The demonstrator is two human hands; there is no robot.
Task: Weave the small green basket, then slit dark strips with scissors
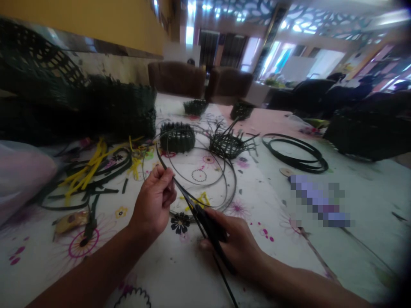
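Just now, a thin black plastic strip (183, 194) held taut between both hands, above the near part of a flower-printed tabletop (205, 273). Left grip (153, 200) pressed together, thumb and fingers pinching the strip. Right grip (233, 244) also closed, wrapped around the strip and a dark object, perhaps a tool or folded strip; impossible to tell which. Step in hand: strip handling by both grips, with nothing yet fed into a weave. Just beyond, wide black loops (201, 173) lying flat on the cloth, then a small woven piece (177, 137) and a half-made basket base (226, 146), spokes splayed. Farther left, yellow strips (85, 171) among black offcuts; farther right, a coiled black strip (295, 156); at far left, a large dark woven basket (111, 112).
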